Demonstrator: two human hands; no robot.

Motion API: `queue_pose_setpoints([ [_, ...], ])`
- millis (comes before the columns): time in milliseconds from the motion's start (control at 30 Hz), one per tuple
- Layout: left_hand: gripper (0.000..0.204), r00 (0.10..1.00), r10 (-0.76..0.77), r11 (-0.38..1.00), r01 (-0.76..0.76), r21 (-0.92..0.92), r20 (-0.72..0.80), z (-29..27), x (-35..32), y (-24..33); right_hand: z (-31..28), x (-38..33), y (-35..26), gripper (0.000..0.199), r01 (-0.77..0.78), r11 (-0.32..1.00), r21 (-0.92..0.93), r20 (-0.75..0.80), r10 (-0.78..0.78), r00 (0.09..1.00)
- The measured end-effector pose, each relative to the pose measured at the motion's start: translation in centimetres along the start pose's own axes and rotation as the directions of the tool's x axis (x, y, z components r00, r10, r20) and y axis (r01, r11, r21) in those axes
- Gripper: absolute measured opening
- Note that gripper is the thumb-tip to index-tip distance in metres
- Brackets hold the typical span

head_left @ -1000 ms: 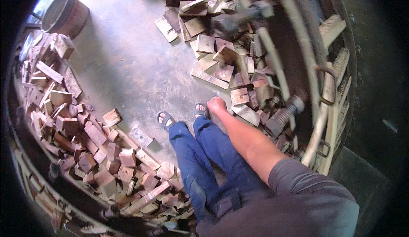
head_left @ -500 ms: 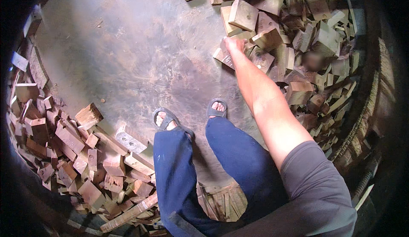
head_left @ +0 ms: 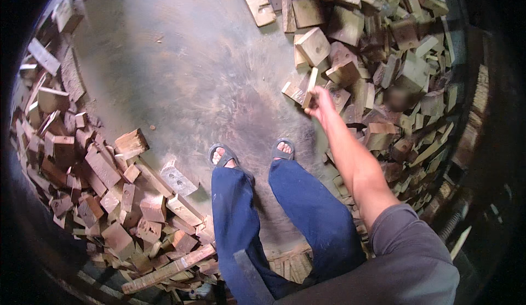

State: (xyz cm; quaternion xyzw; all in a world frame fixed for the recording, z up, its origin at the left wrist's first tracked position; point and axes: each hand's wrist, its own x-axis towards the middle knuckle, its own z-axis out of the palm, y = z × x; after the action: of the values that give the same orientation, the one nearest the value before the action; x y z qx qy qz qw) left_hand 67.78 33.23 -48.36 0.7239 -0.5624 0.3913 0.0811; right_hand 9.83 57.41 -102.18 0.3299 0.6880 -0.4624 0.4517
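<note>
My right arm reaches out over the edge of the right-hand heap. In its fingers my right hand [head_left: 323, 106] grips a short, pale wood block [head_left: 310, 87], narrow side up, with the fingers closed around its near end. Just beyond and left of it lies a flat wood offcut [head_left: 295, 92] with pale marks on its face. A squarish wood block [head_left: 314, 47] leans on others a little farther off. My left hand is out of the picture.
Wood offcuts are heaped on the right [head_left: 378, 75] and on the left [head_left: 104, 179]. A notched board [head_left: 257, 2] lies at the far edge of the right heap. My sandalled feet stand on the dusty floor [head_left: 192, 80] between the heaps. A white block with holes [head_left: 178, 178] lies near my left foot.
My right hand has come back toward me, and the pale wood block now shows raised in its fingers. The view has shifted slightly.
</note>
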Motion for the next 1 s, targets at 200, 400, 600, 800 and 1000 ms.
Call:
queue_pose_setpoints([
  [200, 0.044, 0.995, 0.084, 0.996, -0.086, -0.027, -0.044, -3.0, -0.2, 0.0, 0.3, -22.3, 1.1, 0.085, -0.171, 0.895, 0.412, 0.714, -0.201, 0.671],
  [400, 0.026, 0.987, 0.156, 0.946, -0.163, -0.281, -0.049, -0.6, 0.5, -4.7, 8.9, -39.1, -4.2, 0.068, 0.019, 0.992, 0.127, 0.868, -0.12, 0.482],
  [600, 0.053, 0.949, -0.036, 0.674, 0.254, -0.694, 0.312, -7.3, 1.1, -6.4, 14.0, -62.2, -7.2, 0.062, 0.518, 0.832, -0.2, 0.98, 0.159, 0.123],
  [800, 0.06, 0.763, 0.248, -0.106, 0.634, -0.766, 0.597, -25.8, -4.0, -14.5, 6.8, -73.2, 5.3, 0.067, 0.422, 0.819, -0.39, 0.913, 0.402, 0.064],
  [1000, 0.047, 0.607, -0.215, 0.021, 0.786, -0.618, 0.765, -33.7, -17.0, -35.8, -5.5, -77.7, 23.3, 0.048, 0.476, 0.531, -0.701, 0.686, 0.684, 0.248],
])
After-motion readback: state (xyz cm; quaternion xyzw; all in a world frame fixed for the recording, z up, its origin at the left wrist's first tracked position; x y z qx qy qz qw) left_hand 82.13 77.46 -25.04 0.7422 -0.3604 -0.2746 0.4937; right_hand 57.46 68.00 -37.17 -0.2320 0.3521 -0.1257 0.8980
